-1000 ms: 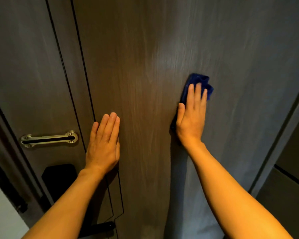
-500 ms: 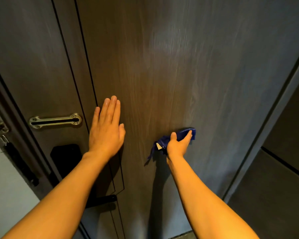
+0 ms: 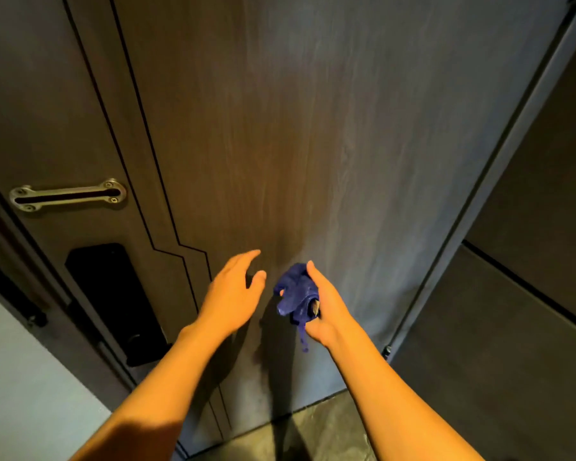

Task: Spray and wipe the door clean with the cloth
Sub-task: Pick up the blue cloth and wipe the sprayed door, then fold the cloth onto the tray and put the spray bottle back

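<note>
Both hands are held off the door [image 3: 313,144]: blue cloth [image 3: 296,294] is bunched in the right hand [image 3: 326,307], probably for refolding; left hand [image 3: 230,294] fingers are spread, empty.

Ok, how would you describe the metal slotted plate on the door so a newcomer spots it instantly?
Start from the dark wood-grain door and go to its left edge. Above the black lock panel sits the metal plate, horizontal, screwed down at both ends. It alone is pale and shiny, with a long dark slot.
</note>
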